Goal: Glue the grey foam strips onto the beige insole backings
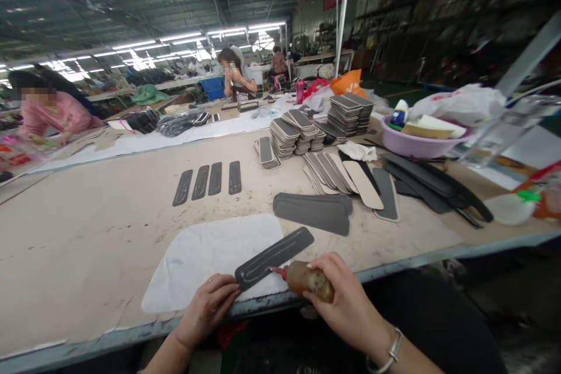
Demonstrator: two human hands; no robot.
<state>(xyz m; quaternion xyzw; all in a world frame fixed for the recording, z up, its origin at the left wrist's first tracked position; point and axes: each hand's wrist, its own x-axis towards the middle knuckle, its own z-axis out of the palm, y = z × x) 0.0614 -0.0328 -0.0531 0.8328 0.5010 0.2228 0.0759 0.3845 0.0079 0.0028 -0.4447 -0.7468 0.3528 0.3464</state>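
My right hand [339, 292] is wrapped round a brown squeeze bottle [307, 279] with a red nozzle, tilted so that its tip touches or hovers just over a dark grey strip [275, 257]. A thin, shiny line of what looks like glue runs along the strip. My left hand [214, 304] pinches the strip's near left end. Beneath it a white cloth [193, 263] lies at the table's front edge. Beyond the cloth, several shorter dark strips [214, 179] with similar shiny lines lie in a row. A few larger grey pieces [311, 214] overlap to the right.
Stacks of grey and beige pieces [284, 137] stand at the back, with a fanned pile of beige strips [328, 172] nearer. A purple basin [423, 139] and black curved pieces [433, 184] occupy the right. Co-workers sit beyond, one in a pink top [56, 114].
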